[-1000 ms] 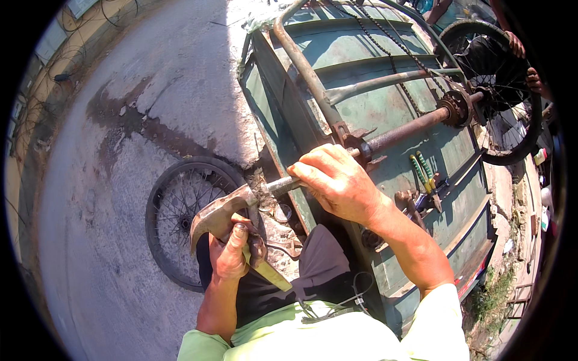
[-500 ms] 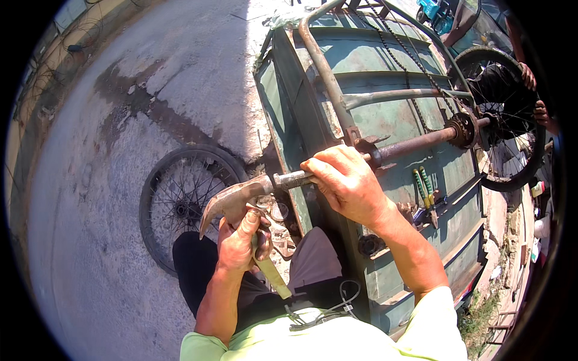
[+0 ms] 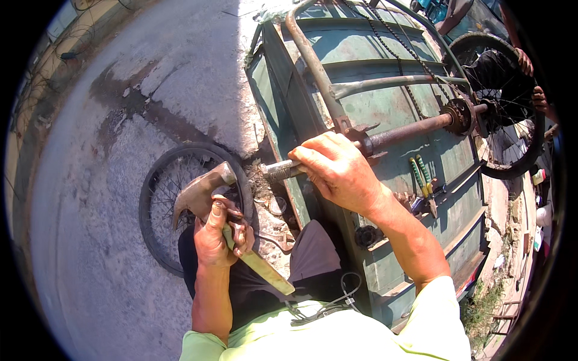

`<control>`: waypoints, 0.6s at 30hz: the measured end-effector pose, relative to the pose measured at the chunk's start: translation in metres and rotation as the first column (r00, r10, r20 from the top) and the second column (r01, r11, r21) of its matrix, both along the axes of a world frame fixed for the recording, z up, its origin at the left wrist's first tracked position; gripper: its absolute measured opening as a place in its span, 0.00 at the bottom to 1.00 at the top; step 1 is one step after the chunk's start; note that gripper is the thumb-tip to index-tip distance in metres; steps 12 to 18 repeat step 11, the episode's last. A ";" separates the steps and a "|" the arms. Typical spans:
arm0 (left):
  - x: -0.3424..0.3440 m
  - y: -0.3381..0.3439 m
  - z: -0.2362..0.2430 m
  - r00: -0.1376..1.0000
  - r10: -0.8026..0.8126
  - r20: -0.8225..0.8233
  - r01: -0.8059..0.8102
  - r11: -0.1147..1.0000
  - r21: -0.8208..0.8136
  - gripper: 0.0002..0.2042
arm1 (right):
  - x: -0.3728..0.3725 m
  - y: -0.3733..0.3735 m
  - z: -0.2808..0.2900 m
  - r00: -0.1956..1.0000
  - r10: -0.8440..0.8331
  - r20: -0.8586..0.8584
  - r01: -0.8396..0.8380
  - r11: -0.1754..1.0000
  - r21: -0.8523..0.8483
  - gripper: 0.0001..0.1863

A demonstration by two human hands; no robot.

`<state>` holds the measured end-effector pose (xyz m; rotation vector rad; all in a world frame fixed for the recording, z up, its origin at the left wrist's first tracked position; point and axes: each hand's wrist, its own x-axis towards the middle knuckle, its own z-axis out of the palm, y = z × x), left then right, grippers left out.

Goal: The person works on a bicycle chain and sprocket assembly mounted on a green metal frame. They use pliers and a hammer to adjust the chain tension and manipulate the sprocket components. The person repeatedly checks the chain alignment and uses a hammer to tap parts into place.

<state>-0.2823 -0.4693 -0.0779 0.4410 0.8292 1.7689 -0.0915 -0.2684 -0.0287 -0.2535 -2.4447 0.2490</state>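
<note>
My left hand (image 3: 220, 234) is closed around the handle of a claw hammer (image 3: 201, 189), near its worn metal head. The pale handle slants down toward my lap. My right hand (image 3: 343, 174) grips a rusty axle (image 3: 415, 130) close to its near end. Its bare threaded tip (image 3: 277, 173) sticks out to the left of my fingers, and the hammer head is apart from it. Farther along, the axle carries a sprocket (image 3: 460, 117) with a chain (image 3: 397, 60). The axle lies across the green metal body of an overturned cart (image 3: 385, 111).
A spoked wheel (image 3: 148, 210) lies on the concrete at left. Green-and-yellow pliers (image 3: 426, 180) rest on the cart panel. An adjustable wrench (image 3: 282, 242) lies by my knees. Another person's hands (image 3: 525, 62) are on a second wheel (image 3: 507, 172) at the axle's far end.
The hammer head was against the axle's tip; my left hand has drawn it away to the left and slightly up. My right hand stays on the axle.
</note>
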 end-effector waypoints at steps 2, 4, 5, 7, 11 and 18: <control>-0.021 -0.007 0.009 0.995 0.093 -0.045 -0.083 0.976 0.199 0.22 | 0.002 -0.002 -0.001 1.000 -0.007 0.006 0.007 1.000 -0.011 0.18; -0.022 -0.009 -0.001 0.983 0.182 0.019 -0.181 0.955 0.234 0.22 | 0.000 -0.001 0.002 1.000 0.008 -0.004 -0.008 1.000 -0.027 0.17; -0.022 -0.008 0.003 0.972 0.227 0.056 -0.234 0.939 0.251 0.22 | -0.001 -0.002 0.003 1.000 -0.002 -0.004 0.002 1.000 -0.021 0.17; 0.024 0.011 0.003 0.998 0.054 -0.007 -0.055 0.996 -0.069 0.16 | -0.003 -0.003 0.003 1.000 -0.017 0.002 0.017 1.000 -0.008 0.17; 0.020 0.013 -0.002 0.998 -0.050 -0.043 0.043 0.988 -0.147 0.15 | 0.005 -0.002 0.002 1.000 -0.018 0.022 0.019 0.999 -0.032 0.17; 0.020 0.013 -0.002 0.998 -0.050 -0.043 0.043 0.988 -0.147 0.15 | 0.005 -0.002 0.002 1.000 -0.018 0.022 0.019 0.999 -0.032 0.17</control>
